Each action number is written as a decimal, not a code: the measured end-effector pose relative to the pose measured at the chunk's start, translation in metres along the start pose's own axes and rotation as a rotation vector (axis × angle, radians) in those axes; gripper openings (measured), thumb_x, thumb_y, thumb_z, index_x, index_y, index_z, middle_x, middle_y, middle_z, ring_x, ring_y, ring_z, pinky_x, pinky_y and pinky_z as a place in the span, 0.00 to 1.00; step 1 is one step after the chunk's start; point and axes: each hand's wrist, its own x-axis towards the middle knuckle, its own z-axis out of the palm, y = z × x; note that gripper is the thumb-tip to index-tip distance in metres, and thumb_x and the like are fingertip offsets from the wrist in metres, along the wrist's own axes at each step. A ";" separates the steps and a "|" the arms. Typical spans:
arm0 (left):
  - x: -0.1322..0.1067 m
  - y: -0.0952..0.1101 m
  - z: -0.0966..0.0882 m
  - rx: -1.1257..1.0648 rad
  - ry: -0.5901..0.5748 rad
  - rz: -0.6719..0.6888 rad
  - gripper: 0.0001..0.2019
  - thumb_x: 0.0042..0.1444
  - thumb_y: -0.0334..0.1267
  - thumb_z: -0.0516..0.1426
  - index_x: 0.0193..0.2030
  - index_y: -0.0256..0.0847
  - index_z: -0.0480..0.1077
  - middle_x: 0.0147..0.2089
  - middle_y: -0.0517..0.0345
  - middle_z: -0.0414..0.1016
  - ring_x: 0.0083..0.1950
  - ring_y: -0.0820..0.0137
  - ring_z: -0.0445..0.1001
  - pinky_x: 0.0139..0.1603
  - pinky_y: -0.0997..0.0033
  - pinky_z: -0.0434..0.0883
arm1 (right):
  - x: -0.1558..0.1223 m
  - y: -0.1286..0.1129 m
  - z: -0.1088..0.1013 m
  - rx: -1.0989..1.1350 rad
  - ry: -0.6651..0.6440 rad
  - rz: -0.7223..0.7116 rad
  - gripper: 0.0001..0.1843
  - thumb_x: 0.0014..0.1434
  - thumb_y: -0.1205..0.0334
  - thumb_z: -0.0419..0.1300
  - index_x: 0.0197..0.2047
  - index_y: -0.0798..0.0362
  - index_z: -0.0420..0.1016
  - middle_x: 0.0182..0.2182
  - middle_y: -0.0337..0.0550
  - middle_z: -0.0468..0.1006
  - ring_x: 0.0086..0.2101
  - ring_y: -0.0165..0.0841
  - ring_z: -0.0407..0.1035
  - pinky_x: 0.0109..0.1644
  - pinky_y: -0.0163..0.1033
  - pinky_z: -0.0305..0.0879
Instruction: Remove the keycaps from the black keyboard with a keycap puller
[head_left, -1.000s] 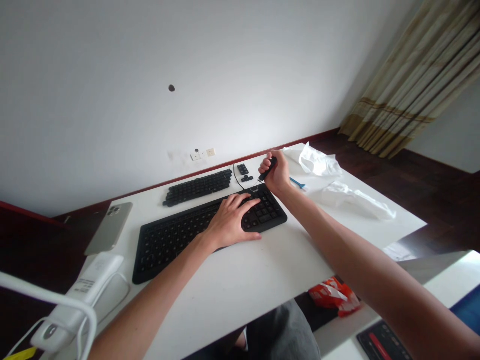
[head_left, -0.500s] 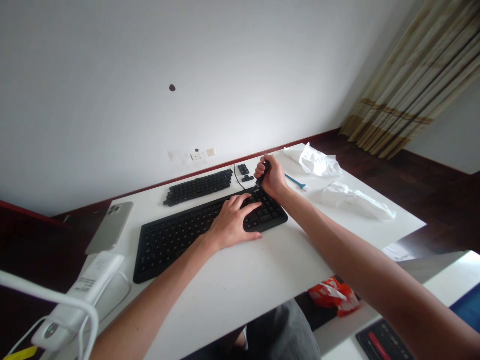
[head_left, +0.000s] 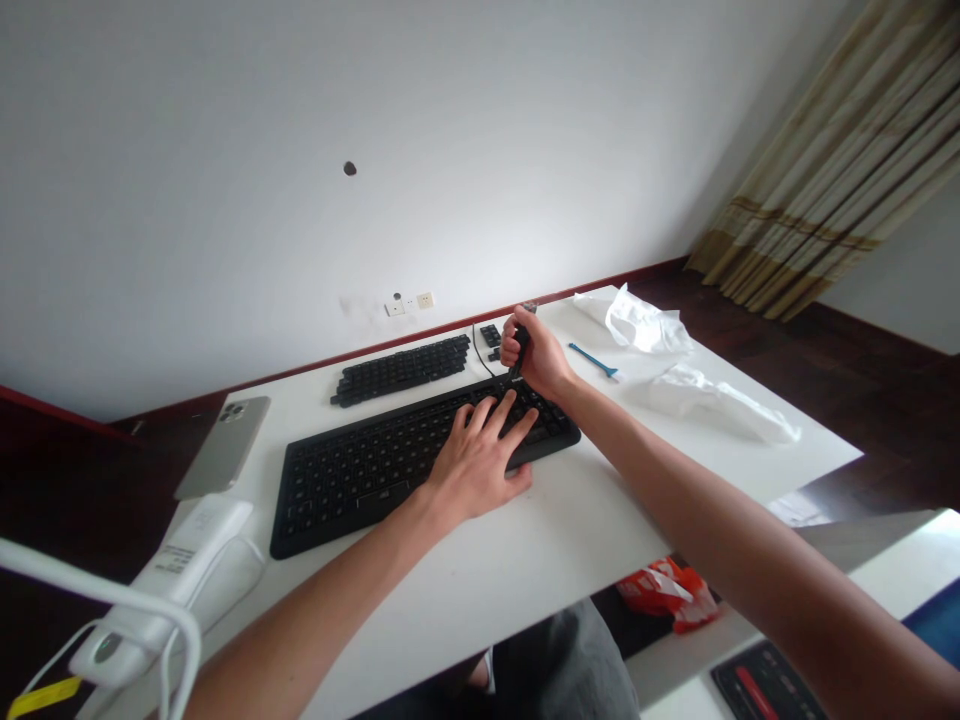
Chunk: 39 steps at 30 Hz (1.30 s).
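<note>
A black keyboard base (head_left: pixel 337 485) with its keycaps off lies on the white table. My left hand (head_left: pixel 480 455) rests over its right half, fingers spread and the thumb near the front edge. My right hand (head_left: pixel 536 355) is wrapped round a small dark tool (head_left: pixel 522 345) held upright, its lower end at the keyboard's back edge; its exact kind is hidden by the fingers. Behind the base, removed black keycaps (head_left: pixel 405 368) lie in rows, with a smaller group (head_left: pixel 490 335) to their right. A thin cable (head_left: pixel 480 352) runs between the two groups.
A blue brush-like tool (head_left: pixel 594 361) lies right of my right hand, near crumpled white wrapping (head_left: pixel 645 325). At the left are a phone (head_left: pixel 225 445) and a white power strip (head_left: pixel 172 565) with cables. An orange-red packet (head_left: pixel 667 592) lies below the table's front edge.
My left hand has shifted slightly right and its fingers have spread further. The right hand has moved a little left with the dark tool, which now stands more upright.
</note>
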 end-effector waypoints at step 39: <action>0.000 -0.001 0.000 0.036 0.004 0.008 0.34 0.66 0.49 0.58 0.77 0.47 0.59 0.80 0.43 0.53 0.73 0.47 0.59 0.69 0.43 0.61 | -0.004 -0.002 0.003 -0.049 -0.125 0.053 0.36 0.58 0.39 0.70 0.24 0.48 0.47 0.17 0.26 0.44 0.18 0.23 0.36 0.20 0.34 0.34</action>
